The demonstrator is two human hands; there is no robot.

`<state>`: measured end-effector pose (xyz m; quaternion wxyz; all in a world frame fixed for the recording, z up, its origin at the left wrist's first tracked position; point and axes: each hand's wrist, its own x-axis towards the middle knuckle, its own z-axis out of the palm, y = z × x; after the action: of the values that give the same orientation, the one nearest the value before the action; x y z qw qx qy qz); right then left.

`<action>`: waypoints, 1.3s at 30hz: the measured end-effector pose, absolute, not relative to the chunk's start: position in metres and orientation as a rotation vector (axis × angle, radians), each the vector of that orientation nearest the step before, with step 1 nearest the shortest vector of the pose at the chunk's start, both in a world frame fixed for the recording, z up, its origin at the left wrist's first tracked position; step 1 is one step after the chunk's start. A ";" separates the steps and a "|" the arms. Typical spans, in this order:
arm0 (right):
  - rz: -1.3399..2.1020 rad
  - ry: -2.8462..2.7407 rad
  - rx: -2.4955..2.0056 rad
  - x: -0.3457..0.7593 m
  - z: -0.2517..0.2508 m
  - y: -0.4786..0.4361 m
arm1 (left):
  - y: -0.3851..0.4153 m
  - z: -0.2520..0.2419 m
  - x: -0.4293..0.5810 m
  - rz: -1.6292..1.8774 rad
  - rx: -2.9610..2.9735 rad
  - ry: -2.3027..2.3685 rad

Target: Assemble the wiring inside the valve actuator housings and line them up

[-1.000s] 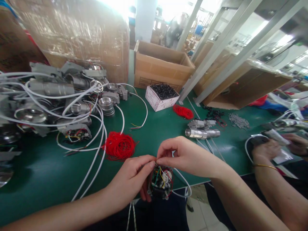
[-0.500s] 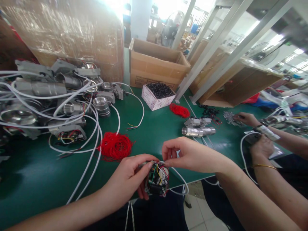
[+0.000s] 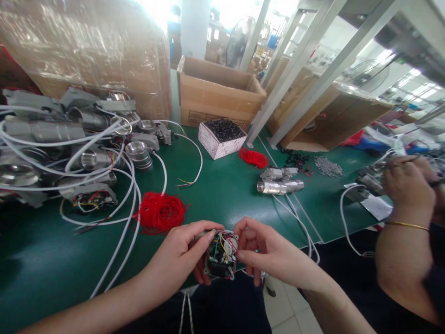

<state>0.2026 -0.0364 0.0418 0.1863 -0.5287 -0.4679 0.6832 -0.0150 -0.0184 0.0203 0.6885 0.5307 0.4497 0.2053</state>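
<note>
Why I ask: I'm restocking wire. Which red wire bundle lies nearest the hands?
The larger red bundle, just beyond the left hand that holds the wired module; the smaller red bundle lies farther back, beside the small white box of black parts.

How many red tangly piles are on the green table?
2. One big red pile lies just beyond the left hand; a smaller red pile lies beside the small white box. Others may hide under the white cables.
</note>
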 end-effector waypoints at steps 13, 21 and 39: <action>1.941 -0.943 -1.326 0.189 0.024 -0.064 | -0.006 0.028 -0.033 0.319 1.066 0.765; 1.925 -0.929 -1.272 0.186 0.021 -0.069 | -0.011 0.028 -0.032 0.320 1.052 0.800; 1.927 -0.882 -1.179 0.185 0.020 -0.071 | -0.016 0.038 -0.025 0.351 1.007 0.864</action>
<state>0.1852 -0.0713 0.0198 0.3507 -0.4552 -0.3406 0.7442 -0.0248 -0.0156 0.0376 0.7735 0.4651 0.3990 0.1621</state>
